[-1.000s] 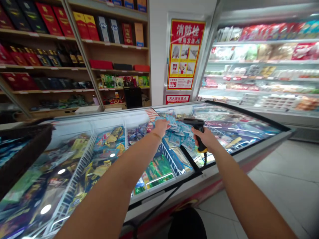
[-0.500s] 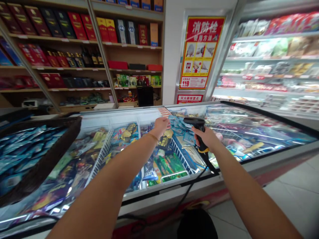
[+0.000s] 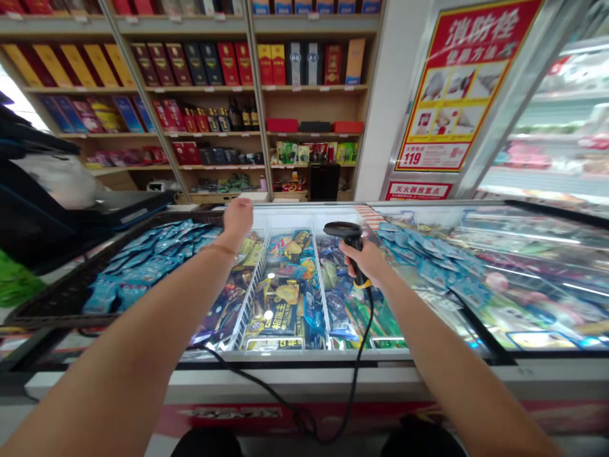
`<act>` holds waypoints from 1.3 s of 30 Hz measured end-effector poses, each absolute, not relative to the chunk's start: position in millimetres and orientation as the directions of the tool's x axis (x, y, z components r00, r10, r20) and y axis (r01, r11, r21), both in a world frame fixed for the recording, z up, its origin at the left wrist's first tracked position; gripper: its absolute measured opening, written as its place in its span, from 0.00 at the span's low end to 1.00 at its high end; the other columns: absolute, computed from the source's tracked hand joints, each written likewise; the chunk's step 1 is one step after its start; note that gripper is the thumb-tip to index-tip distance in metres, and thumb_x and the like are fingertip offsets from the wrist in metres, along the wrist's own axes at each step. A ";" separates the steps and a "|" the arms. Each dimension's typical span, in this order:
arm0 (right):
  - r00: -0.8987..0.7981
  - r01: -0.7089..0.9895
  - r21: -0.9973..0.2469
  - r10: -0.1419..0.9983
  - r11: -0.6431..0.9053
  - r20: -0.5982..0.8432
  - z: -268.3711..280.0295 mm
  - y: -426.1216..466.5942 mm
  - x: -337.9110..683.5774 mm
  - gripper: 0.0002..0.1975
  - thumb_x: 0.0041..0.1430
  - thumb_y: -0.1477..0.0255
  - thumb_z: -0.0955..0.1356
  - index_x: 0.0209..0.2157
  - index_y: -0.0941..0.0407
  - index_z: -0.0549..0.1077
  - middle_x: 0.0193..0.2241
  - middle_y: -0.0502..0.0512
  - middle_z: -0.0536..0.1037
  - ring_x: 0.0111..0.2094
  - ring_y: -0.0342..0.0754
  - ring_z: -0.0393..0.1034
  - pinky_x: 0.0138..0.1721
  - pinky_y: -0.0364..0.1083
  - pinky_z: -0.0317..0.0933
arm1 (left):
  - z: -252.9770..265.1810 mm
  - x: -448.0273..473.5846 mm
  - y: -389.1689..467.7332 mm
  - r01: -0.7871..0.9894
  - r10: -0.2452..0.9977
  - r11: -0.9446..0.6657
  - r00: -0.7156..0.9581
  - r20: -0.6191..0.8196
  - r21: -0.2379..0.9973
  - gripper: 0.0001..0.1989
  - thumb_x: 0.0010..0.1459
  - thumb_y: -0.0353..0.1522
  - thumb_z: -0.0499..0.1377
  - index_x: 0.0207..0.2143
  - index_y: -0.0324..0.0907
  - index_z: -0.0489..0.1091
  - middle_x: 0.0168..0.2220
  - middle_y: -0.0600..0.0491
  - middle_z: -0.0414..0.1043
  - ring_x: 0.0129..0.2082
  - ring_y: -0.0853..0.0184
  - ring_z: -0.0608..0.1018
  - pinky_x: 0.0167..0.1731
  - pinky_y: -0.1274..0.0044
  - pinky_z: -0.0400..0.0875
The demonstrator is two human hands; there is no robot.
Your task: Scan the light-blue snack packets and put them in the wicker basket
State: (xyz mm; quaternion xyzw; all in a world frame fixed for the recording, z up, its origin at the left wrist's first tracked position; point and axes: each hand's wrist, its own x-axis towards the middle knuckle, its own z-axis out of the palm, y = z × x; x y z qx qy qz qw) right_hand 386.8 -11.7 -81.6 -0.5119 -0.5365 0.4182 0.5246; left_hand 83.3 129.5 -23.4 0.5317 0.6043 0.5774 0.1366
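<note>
My right hand [image 3: 368, 257] is wrapped around the grip of a black handheld barcode scanner [image 3: 343, 230] with a yellow trim at its base. The scanner's head points left, above the chest freezer [image 3: 419, 206]. Its black cable [image 3: 356, 374] hangs down over the front edge. To the left, my left hand [image 3: 238, 217] is raised near the back of the freezer with its fingers curled closed. Whatever it may hold is hidden behind the fingers. Left of it is a dark woven basket [image 3: 45, 301] full of small blue packets [image 3: 157, 254].
More blue packets [image 3: 432, 257] lie in a pile on the freezer's right part. Frozen packs [image 3: 280, 311] sit in white wire baskets below. At far left stands a dark machine [image 3: 42, 197] with a white plastic bag [image 3: 61, 178]. Shelves of boxes [image 3: 228, 63] stand behind.
The view has turned left, bringing more of the woven basket into sight. My left hand has moved left, away from the packet pile and towards the basket. The scanner stays in my right hand.
</note>
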 end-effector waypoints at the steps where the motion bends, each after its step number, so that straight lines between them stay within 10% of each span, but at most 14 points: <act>1: 0.065 0.117 -0.985 0.988 0.129 0.137 -87.0 -10.6 382.9 0.19 0.51 0.58 0.75 0.33 0.55 0.66 0.16 0.44 0.69 0.11 0.41 0.63 0.12 0.41 0.57 | -21.3 61.2 130.3 0.630 0.776 -0.192 -0.372 0.509 0.752 0.09 0.57 0.29 0.57 0.40 0.38 0.74 0.39 0.44 0.77 0.43 0.58 0.77 0.51 0.66 0.69; 10: 0.076 0.127 -0.990 0.995 0.055 0.065 -109.0 -18.1 394.2 0.21 0.50 0.55 0.74 0.35 0.56 0.67 0.17 0.45 0.69 0.11 0.41 0.62 0.13 0.41 0.56 | -54.9 -49.2 123.5 0.834 0.793 0.453 -0.538 0.285 0.315 0.21 0.61 0.40 0.54 0.53 0.39 0.68 0.63 0.36 0.61 0.62 0.44 0.61 0.56 0.56 0.59; 25: 0.063 0.207 -0.974 0.992 0.091 0.106 -111.1 -27.2 394.4 0.19 0.53 0.59 0.73 0.37 0.56 0.68 0.17 0.44 0.69 0.12 0.41 0.62 0.13 0.41 0.58 | -58.4 -48.7 120.5 0.833 0.768 0.421 -0.538 0.348 0.359 0.20 0.64 0.39 0.51 0.48 0.33 0.69 0.61 0.36 0.65 0.61 0.46 0.60 0.55 0.56 0.56; 36: 0.057 0.180 -0.980 0.994 0.084 0.096 -109.4 -24.7 396.0 0.19 0.52 0.59 0.74 0.35 0.56 0.67 0.17 0.45 0.69 0.12 0.41 0.63 0.13 0.41 0.57 | -24.4 62.3 97.1 0.808 0.698 -0.490 0.139 0.702 0.328 0.15 0.58 0.24 0.54 0.36 0.45 0.80 0.45 0.50 0.78 0.50 0.59 0.76 0.53 0.72 0.66; 39: 0.067 0.185 -0.980 0.994 0.076 0.090 -110.5 -24.3 398.7 0.18 0.53 0.59 0.73 0.36 0.56 0.67 0.17 0.45 0.69 0.12 0.41 0.63 0.13 0.42 0.57 | -45.3 119.5 87.9 0.547 0.810 -0.519 0.069 0.582 0.657 0.11 0.49 0.21 0.61 0.26 0.45 0.77 0.35 0.50 0.79 0.46 0.59 0.79 0.52 0.73 0.68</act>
